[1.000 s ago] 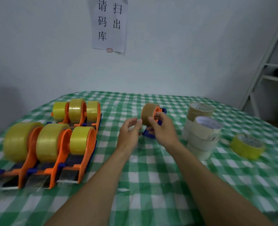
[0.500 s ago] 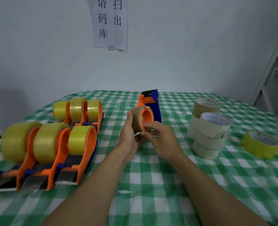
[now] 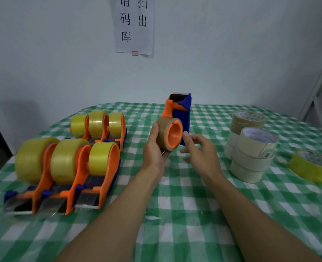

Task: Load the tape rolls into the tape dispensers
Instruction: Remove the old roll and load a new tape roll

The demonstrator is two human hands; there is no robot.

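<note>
Counter in green-checked cloth (image 3: 175,205). Left: front row of three orange dispensers loaded with yellow tape (image 3: 67,167); back row alike (image 3: 99,125). Right: stack of cream and brown tape rolls (image 3: 251,152), unloaded; flat yellow roll (image 3: 311,165) beside. Centre, raised: orange-and-blue tape dispenser (image 3: 181,110), brown tape roll (image 3: 162,133) on its orange hub. Clasped round that roll: left grip (image 3: 154,150); wide, empty, just beside hub: right grip (image 3: 201,152). Likely risk: slippage of roll off hub from incomplete seating; tape end sticking to fingers in threading.

Flat, dimmish, bluish indoor light casts only faint shadows. The brown tape roll (image 3: 163,136) in the left hand (image 3: 153,150) looks sharp; the yellow roll (image 3: 311,166) far right of the right hand (image 3: 201,154) smears with edge distortion.
</note>
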